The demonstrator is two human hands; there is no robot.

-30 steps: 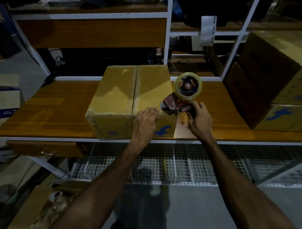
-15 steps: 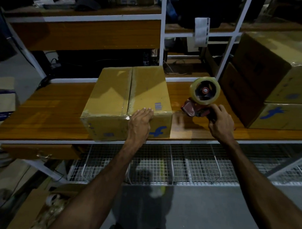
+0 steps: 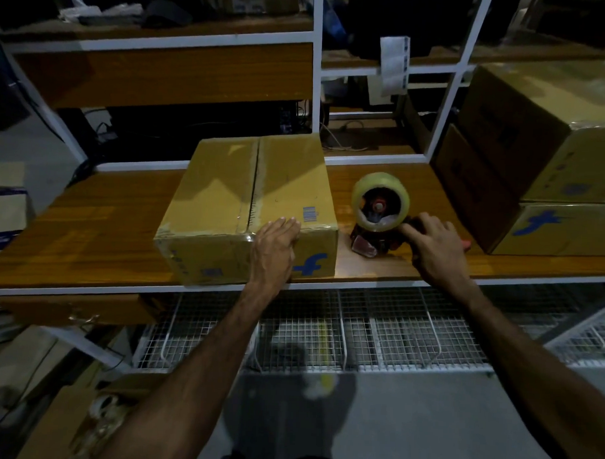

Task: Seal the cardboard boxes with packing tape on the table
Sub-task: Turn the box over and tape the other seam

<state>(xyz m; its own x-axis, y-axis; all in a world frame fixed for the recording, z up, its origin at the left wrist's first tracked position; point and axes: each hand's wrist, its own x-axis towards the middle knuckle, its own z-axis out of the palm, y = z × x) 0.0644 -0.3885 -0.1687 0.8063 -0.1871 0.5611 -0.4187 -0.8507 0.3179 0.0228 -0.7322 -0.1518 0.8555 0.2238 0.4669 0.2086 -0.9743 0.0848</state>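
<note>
On table (image 3: 88, 228): left hand (image 3: 274, 247) flat on box (image 3: 226, 199); right hand (image 3: 434, 247) fingers grip tape dispenser (image 3: 377, 214).

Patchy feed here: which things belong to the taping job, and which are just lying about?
In the job: brown cardboard box under left hand; red tape dispenser held by right hand.
Lying about: stacked brown boxes; white paper labels.

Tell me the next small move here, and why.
Probably let go of the tape dispenser and bring the right hand to the box. The dispenser sits on the table beside the box, tape already runs along the top seam, and the left hand rests flat on its front edge.
</note>
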